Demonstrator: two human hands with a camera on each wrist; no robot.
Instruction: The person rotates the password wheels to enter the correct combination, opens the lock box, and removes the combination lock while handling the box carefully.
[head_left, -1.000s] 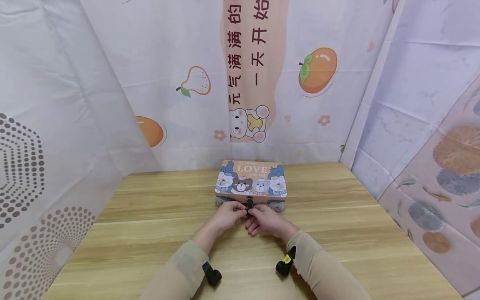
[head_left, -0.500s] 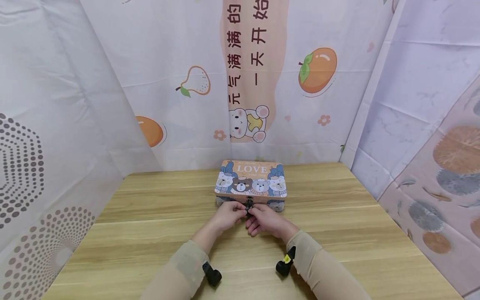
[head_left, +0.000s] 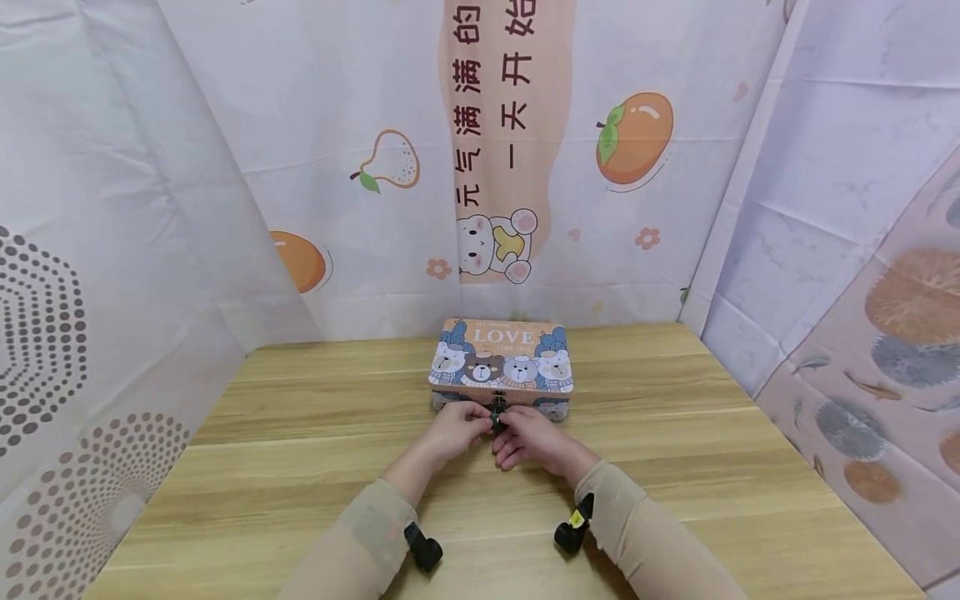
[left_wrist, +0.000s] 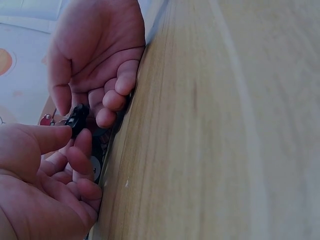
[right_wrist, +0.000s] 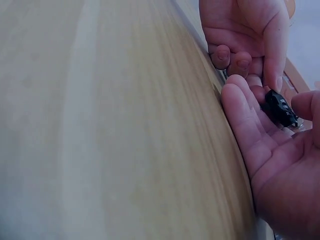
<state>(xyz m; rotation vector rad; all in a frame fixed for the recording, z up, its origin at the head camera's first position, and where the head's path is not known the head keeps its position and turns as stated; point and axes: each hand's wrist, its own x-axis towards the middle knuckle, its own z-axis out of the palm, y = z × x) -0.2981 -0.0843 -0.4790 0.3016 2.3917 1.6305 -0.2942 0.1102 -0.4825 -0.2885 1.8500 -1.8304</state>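
The left hand [head_left: 453, 431] and right hand [head_left: 534, 439] hide part of the front of the box [head_left: 501, 367] — and some of the lock [right_wrist: 281, 108] before it, whose markings are too small to read. The small print [head_left: 514, 348] on the box is blurred. Above it, lettering [head_left: 516, 68] is cut by the top edge; below it, sleeves [head_left: 341, 546] run off the bottom.

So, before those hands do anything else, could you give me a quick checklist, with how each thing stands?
1. Box resting on the table: ok.
2. Box closed: ok, as far as the head view shows.
3. Left hand holding the lock: ok, it pinches one end.
4. Right hand gripping the lock too: cannot tell; it is close, but contact is unclear.
5. Lock's digits readable: not ok, too small and blurred.
6. Lock unlocked: cannot tell; the hands hide too much.
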